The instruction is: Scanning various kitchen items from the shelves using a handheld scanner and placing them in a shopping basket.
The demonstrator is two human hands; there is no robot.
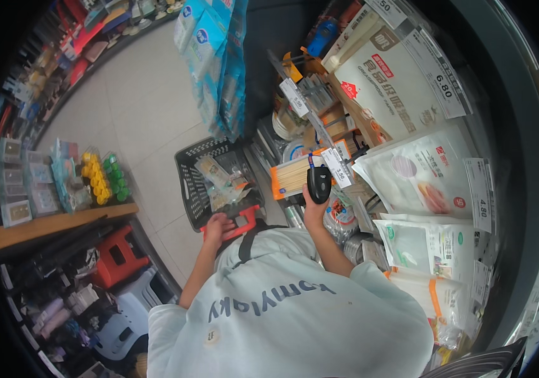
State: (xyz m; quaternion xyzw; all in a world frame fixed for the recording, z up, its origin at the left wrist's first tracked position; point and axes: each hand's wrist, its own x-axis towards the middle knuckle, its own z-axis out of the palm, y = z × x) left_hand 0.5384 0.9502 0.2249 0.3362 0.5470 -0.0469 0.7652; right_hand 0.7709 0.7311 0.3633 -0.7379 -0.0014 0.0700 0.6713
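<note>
My right hand (315,208) is closed around a black handheld barcode scanner (319,184), whose front end is over a shelf price tag (337,167). Just left of the scanner hangs a pack of thin wooden sticks (293,177) with orange edges. My left hand (218,229) rests at the red handle (249,218) of a dark grey plastic shopping basket (186,189); its fingers are partly bent, and the grip is not clear. Several clear plastic packs (214,173) lie in the basket.
On the right hang disposable glove packs (411,175) and a greaseproof paper pack (378,90). Blue packs (217,61) hang ahead. At left, a wooden shelf (61,225) holds small goods, above a red plastic stool (117,257) and a light blue stool (123,326). The floor is tiled.
</note>
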